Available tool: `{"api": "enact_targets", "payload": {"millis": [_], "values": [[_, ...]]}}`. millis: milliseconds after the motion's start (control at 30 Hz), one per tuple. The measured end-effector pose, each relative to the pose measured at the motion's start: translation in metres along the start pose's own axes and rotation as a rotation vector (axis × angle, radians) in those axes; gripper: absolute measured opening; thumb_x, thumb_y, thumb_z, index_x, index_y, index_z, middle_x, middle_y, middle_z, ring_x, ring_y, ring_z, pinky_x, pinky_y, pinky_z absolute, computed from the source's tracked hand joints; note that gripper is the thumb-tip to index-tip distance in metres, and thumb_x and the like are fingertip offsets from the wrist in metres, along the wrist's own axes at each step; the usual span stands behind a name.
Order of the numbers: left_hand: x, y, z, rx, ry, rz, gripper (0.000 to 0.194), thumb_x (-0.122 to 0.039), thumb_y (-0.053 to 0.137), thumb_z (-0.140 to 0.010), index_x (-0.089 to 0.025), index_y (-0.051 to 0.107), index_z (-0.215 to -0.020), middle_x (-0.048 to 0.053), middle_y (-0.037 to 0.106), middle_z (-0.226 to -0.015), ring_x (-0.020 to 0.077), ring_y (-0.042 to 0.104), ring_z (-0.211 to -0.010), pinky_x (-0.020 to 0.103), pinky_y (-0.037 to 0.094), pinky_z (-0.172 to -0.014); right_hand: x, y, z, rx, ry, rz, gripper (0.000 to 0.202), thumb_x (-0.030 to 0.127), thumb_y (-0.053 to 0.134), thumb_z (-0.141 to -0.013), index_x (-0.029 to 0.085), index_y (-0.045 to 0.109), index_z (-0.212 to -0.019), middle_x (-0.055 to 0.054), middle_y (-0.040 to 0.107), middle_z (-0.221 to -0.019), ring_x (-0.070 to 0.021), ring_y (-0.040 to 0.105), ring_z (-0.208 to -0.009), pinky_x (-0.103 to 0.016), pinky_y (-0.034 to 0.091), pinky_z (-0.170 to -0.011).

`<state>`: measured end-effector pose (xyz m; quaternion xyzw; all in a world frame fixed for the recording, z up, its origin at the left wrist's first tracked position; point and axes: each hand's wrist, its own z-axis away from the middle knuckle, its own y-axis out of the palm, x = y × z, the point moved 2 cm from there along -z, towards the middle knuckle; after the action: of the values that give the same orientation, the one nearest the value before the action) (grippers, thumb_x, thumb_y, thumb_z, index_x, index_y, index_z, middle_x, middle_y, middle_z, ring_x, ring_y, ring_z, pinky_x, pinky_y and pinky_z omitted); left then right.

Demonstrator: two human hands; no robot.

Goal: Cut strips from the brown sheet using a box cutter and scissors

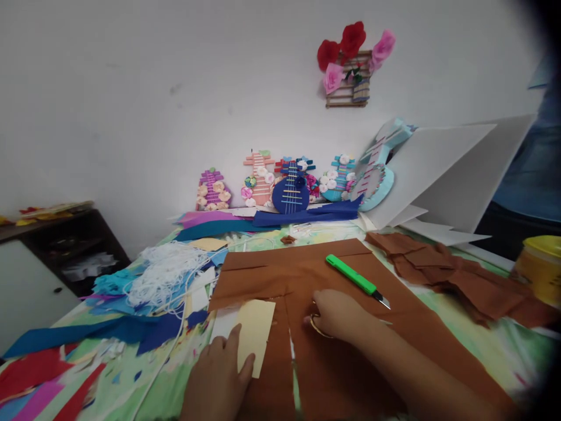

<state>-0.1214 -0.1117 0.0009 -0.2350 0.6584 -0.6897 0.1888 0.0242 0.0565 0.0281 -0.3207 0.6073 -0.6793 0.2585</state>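
Observation:
A large brown sheet point(350, 362), cloth or felt by its look, lies on the table in front of me. A cut runs through it from the near edge to about its middle. My left hand point(219, 371) lies flat with fingers apart, pressing a cream card point(258, 333) onto the sheet's left part. My right hand point(335, 316) is closed around the gold loop handles of scissors point(319, 328), right of the cut. Their blades are hidden from me. Beyond my right hand, a green utility knife point(353, 275) rests on the sheet with its blade out.
Crumpled brown pieces point(464, 275) lie at the right beside a yellow-lidded tub point(539, 266). Tangled white cord point(169, 275) and coloured scraps point(39, 371) cover the left. Several decorated toy instruments point(291, 190) stand along the wall, with white boards point(447, 169) leaning at right.

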Motion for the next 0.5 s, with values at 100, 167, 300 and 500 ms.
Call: {"api": "enact_targets", "payload": {"millis": [100, 167, 300, 500], "values": [[0.001, -0.001, -0.005, 0.010, 0.037, 0.048, 0.047, -0.026, 0.038, -0.082, -0.011, 0.034, -0.127, 0.011, 0.054, -0.102, 0.0228, 0.050, -0.095, 0.032, 0.034, -0.081, -0.003, 0.001, 0.002, 0.022, -0.011, -0.008, 0.028, 0.041, 0.051, -0.067, 0.016, 0.060, -0.078, -0.010, 0.064, -0.079, -0.0250, 0.059, -0.073, -0.029, 0.040, -0.055], [0.002, -0.001, -0.008, 0.004, 0.048, 0.041, 0.052, -0.031, 0.041, -0.080, -0.011, 0.034, -0.127, 0.012, 0.051, -0.108, 0.0237, 0.047, -0.099, 0.032, 0.034, -0.082, -0.006, 0.002, 0.005, 0.053, -0.012, -0.024, 0.027, 0.039, 0.052, -0.066, 0.016, 0.060, -0.077, -0.010, 0.064, -0.079, -0.0247, 0.059, -0.071, -0.028, 0.039, -0.052], [-0.005, -0.005, -0.007, 0.014, 0.097, -0.017, 0.065, -0.043, 0.048, -0.072, -0.009, 0.034, -0.127, 0.015, 0.049, -0.112, 0.0291, 0.045, -0.100, 0.037, 0.035, -0.080, -0.012, 0.003, 0.012, 0.091, -0.008, -0.042, 0.025, 0.036, 0.050, -0.065, 0.016, 0.060, -0.076, -0.010, 0.064, -0.077, -0.0238, 0.059, -0.068, -0.027, 0.037, -0.048], [-0.004, 0.001, 0.001, 0.057, 0.241, -0.117, 0.052, -0.037, 0.041, -0.074, -0.011, 0.048, -0.118, 0.015, 0.047, -0.119, 0.0296, 0.044, -0.105, 0.040, 0.033, -0.087, -0.015, -0.001, 0.022, 0.104, -0.068, -0.049, 0.028, 0.036, 0.049, -0.067, 0.015, 0.061, -0.081, -0.012, 0.064, -0.080, -0.0229, 0.060, -0.070, -0.026, 0.038, -0.051]]}}
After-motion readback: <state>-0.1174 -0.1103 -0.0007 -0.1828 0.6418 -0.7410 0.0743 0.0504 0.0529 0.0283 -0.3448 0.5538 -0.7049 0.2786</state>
